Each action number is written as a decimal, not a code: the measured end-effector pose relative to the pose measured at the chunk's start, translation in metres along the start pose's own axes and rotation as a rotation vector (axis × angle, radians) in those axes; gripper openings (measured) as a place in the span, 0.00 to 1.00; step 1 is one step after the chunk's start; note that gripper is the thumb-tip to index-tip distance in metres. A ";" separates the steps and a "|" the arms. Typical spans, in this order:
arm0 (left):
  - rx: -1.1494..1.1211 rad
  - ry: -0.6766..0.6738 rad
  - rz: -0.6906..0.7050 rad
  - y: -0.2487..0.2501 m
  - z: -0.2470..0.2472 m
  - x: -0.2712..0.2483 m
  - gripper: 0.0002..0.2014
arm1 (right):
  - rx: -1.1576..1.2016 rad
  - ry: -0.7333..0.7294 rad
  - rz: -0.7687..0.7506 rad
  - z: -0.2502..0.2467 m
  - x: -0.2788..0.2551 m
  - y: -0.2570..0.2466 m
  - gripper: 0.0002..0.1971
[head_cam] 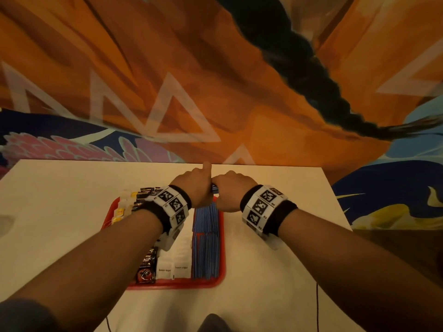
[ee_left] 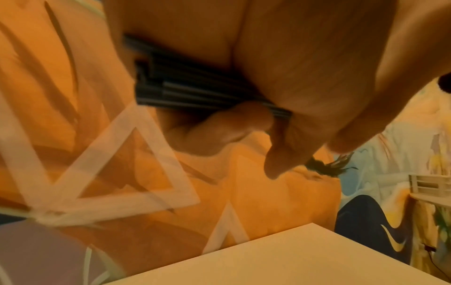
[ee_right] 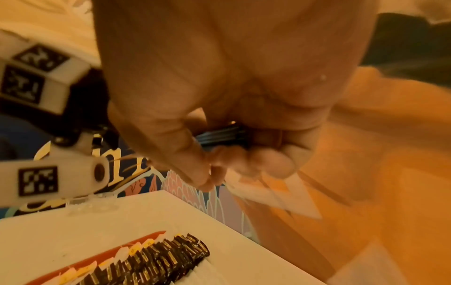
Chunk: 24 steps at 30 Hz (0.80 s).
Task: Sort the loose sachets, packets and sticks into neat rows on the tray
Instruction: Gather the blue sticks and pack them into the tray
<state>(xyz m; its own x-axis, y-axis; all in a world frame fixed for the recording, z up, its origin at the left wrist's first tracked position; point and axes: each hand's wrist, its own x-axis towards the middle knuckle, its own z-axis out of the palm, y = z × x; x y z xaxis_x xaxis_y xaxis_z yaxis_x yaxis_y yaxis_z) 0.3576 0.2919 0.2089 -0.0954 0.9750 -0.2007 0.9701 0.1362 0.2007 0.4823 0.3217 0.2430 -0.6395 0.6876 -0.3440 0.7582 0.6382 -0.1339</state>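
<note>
Nearest us, at the bottom centre of the head view, we see a red tray [head_cam: 221, 238] on a pale table [head_cam: 275, 271]. Its near end holds dark packets [head_cam: 146, 267] at lower left, white sachets [head_cam: 177, 259] in the middle, and blue sticks [head_cam: 206, 250] in a row down the right side, their long axes running away from us, up the frame. Further up, along the tray's left edge, a row of dark sachets [ee_right: 156, 260] stands overlapped beside yellow-tagged ones [ee_right: 136, 248].

Beyond that, just above the tray's far end at frame centre, our left hand [head_cam: 195, 185] and right hand [head_cam: 231, 188] meet. Both curl around one bundle of sticks [ee_left: 185, 86], each hand gripping an end, so the bundle's long axis lies across the frame, left to right, crosswise to the laid row. Whether it touches the tray we cannot tell.

We judge the sticks light, thin and slick, bendable singly but stiffer as a bundle, and apt to fan out or slide. Holding both ends squeezed together, as here, should keep them squared.

Farthest away, an orange patterned wall [head_cam: 215, 68] fills the upper frame.
</note>
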 end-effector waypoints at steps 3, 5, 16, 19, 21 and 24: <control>-0.012 -0.088 0.073 0.002 -0.002 0.001 0.33 | -0.106 0.030 0.051 0.001 0.002 -0.002 0.10; -0.013 -0.117 0.104 0.003 -0.002 0.002 0.31 | -0.139 0.051 0.054 0.005 0.004 -0.003 0.10; -0.491 -0.031 0.186 -0.028 -0.002 -0.008 0.13 | -0.071 0.064 0.116 0.024 0.010 0.021 0.13; -0.977 0.089 0.071 -0.037 0.003 -0.013 0.04 | 0.027 0.123 0.160 0.023 0.011 0.029 0.12; -1.247 0.157 -0.016 -0.033 0.007 -0.016 0.02 | 0.054 0.162 0.167 0.020 0.012 0.027 0.11; -1.444 0.149 -0.066 -0.021 0.014 -0.016 0.07 | 0.051 0.221 0.151 0.018 0.015 0.023 0.09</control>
<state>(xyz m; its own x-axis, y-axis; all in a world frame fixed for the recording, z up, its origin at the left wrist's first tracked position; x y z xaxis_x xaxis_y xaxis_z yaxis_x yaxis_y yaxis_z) 0.3419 0.2707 0.1944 -0.2390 0.9567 -0.1660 -0.0935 0.1474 0.9846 0.4921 0.3405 0.2175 -0.5269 0.8360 -0.1531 0.8488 0.5083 -0.1456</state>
